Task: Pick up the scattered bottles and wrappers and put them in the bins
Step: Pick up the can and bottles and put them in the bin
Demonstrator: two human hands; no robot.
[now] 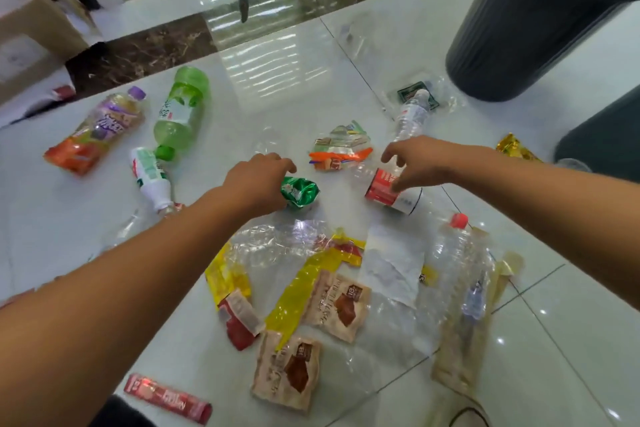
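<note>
Bottles and wrappers lie scattered on the white tiled floor. My left hand (258,180) curls over a crumpled green wrapper (301,191) and grips its near end. My right hand (415,159) hovers with spread fingers over a clear bottle with a red label (384,192), its thumb at the label. A tall dark grey bin (519,28) stands at the far right, and a second dark bin (606,135) shows at the right edge. A green bottle (180,111), a purple-capped bottle (107,121) and a white bottle (152,177) lie to the left.
Close to me lie yellow wrappers (298,288), brown snack packets (343,305), a red stick packet (166,399) and a clear red-capped bottle (457,260). An orange and green wrapper (339,149) lies between my hands. A cardboard box (27,28) stands far left.
</note>
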